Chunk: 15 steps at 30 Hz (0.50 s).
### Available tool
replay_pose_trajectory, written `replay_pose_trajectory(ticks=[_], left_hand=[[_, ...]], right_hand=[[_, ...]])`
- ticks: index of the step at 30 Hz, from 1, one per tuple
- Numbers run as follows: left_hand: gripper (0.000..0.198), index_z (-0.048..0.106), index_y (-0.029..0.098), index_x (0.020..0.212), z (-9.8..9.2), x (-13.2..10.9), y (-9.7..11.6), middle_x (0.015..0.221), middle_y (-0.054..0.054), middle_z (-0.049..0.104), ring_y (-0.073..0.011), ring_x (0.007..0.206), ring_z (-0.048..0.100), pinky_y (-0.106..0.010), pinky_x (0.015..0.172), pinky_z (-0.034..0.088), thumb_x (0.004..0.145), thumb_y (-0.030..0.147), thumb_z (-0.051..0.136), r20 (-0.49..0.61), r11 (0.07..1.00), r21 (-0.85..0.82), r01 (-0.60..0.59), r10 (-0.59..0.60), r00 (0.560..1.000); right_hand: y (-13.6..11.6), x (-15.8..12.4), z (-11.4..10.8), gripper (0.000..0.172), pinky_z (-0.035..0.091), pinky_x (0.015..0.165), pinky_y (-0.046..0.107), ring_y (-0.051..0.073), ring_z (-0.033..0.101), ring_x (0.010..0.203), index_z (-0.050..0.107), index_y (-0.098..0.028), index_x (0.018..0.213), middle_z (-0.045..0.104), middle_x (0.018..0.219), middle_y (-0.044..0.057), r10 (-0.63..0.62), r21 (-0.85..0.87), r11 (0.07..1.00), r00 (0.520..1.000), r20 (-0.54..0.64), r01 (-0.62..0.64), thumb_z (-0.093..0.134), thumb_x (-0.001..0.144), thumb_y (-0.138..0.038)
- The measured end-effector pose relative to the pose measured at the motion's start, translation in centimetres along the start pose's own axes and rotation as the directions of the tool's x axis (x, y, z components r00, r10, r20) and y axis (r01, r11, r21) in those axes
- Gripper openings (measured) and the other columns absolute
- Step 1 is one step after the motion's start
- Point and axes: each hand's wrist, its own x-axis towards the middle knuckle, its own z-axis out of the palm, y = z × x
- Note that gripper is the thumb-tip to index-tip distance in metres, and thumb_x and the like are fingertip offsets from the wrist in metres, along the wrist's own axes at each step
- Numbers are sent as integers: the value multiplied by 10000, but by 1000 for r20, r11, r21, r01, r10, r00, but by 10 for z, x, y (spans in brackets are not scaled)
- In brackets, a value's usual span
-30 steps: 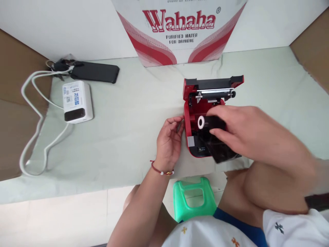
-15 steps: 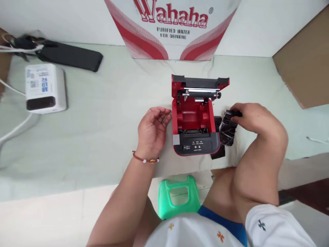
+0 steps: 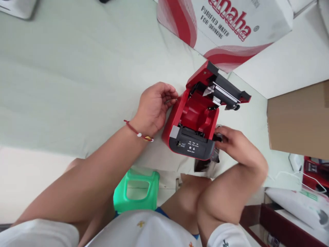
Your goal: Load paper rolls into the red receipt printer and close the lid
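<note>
A small red printer [image 3: 190,123] with a black front panel lies on the pale green cloth, its lid [image 3: 221,89] swung open and its red roll bay bare. My left hand [image 3: 155,104] rests against the printer's left side, fingers curled onto its edge. At the printer's right front corner, my right hand [image 3: 235,144] is closed around a dark roll in black wrapping [image 3: 208,161], most of which is hidden behind the printer and my fingers.
A white and red Wahaha water carton [image 3: 226,24] stands behind the printer. Brown cardboard [image 3: 298,120] walls the right side. A green plastic stool [image 3: 136,188] sits below the table edge between my knees. White bags and a cable lie at lower right.
The dark roll came out of the printer bay to its right side. The view has since tilted and swung right; my right hand with the roll moved in against the printer's front corner.
</note>
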Motion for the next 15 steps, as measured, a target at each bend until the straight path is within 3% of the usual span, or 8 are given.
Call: replay_pose_trajectory(ticks=[2, 3, 5, 7, 8, 10, 12, 15], left_hand=[[382, 704, 206, 662, 0, -1, -1, 801, -55, 698, -154, 764, 649, -281, 770, 576, 1022, 104, 623, 7, 1000, 19, -5, 5, 1000], [386, 698, 208, 666, 0, -2, -1, 815, -55, 700, -159, 785, 655, -294, 798, 578, 1028, 99, 619, 16, 999, 33, -23, 23, 1000], [342, 706, 201, 705, -1, -6, -3, 874, -52, 722, -164, 845, 673, -308, 856, 581, 1013, 74, 629, 49, 993, 68, -95, 92, 995], [238, 751, 196, 802, -3, -13, -5, 935, -44, 756, -167, 864, 683, -307, 853, 585, 978, 61, 665, 116, 981, 108, -158, 145, 983], [182, 778, 205, 868, -4, -17, -6, 938, -35, 768, -170, 829, 677, -304, 805, 584, 955, 70, 693, 166, 979, 125, -160, 139, 976], [132, 812, 228, 981, -8, -23, -7, 975, -26, 803, -176, 804, 685, -290, 743, 588, 926, 116, 768, 261, 973, 144, -183, 141, 955], [136, 819, 236, 1019, -12, -28, -8, 1046, -27, 833, -190, 859, 724, -283, 753, 611, 907, 160, 831, 321, 966, 143, -218, 163, 933], [135, 816, 219, 1025, -14, -32, -5, 1150, -41, 850, -229, 1011, 780, -317, 876, 651, 915, 153, 855, 344, 965, 128, -227, 172, 923]], right_hand=[[-1, -31, -17, 263, 646, 713, 338, 218, 778, 803, 843, -298, 1310, 858, 1146, 60, -135, 43, 990, 991, -13, 136, 771, 1058, -313], [-2, -45, -24, 276, 629, 673, 325, 205, 765, 759, 831, -312, 1339, 853, 1105, 51, -251, 57, 966, 967, -51, 253, 785, 1068, -305], [-7, -64, -32, 346, 641, 644, 340, 241, 799, 772, 815, -337, 1392, 856, 1034, 55, -504, 125, 850, 859, -87, 511, 833, 1046, -340], [-20, -67, -32, 350, 638, 601, 372, 282, 807, 774, 823, -355, 1389, 854, 1001, 72, -589, 154, 773, 786, -188, 615, 846, 1041, -389], [-29, -63, -30, 317, 613, 565, 379, 276, 779, 736, 832, -359, 1371, 847, 1004, 76, -548, 140, 796, 799, -246, 589, 830, 1055, -394], [-50, -49, -21, 243, 560, 531, 377, 229, 674, 654, 847, -345, 1321, 818, 1028, 71, -366, 83, 905, 862, -350, 418, 780, 1088, -336], [-69, -30, -11, 248, 556, 544, 374, 189, 576, 598, 854, -291, 1316, 785, 1010, 59, -237, 28, 963, 888, -393, 270, 763, 1087, -314], [-85, -6, 3, 338, 652, 692, 406, 207, 653, 649, 859, -225, 1374, 803, 992, 64, -156, -48, 988, 901, -406, 149, 758, 1068, -325]])
